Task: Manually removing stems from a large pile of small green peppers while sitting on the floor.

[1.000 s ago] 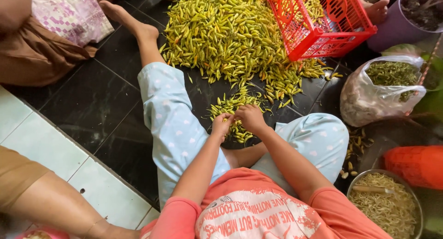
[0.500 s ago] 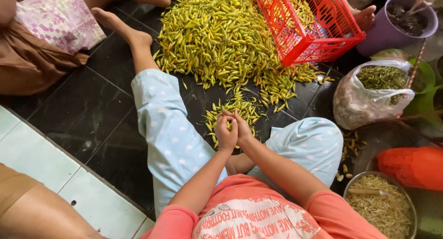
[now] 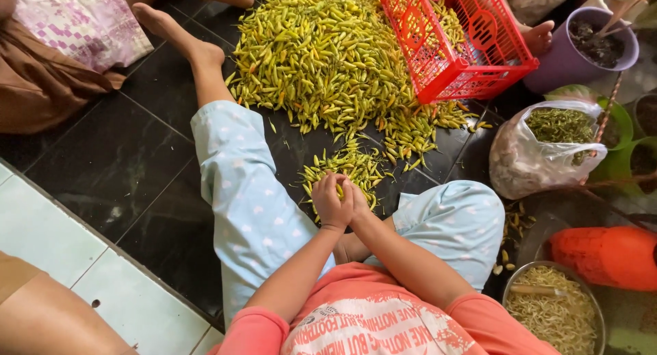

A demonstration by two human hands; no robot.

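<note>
My left hand and right hand now pressed together, pinching one small chili; moved back from small pile; stem-picking goes on

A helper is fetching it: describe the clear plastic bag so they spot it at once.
Start at the red crate tipped over the big chilli pile. Below and to its right, beside the purple pot, sits the plastic bag: the only see-through container, open-topped, with green stems inside.
</note>
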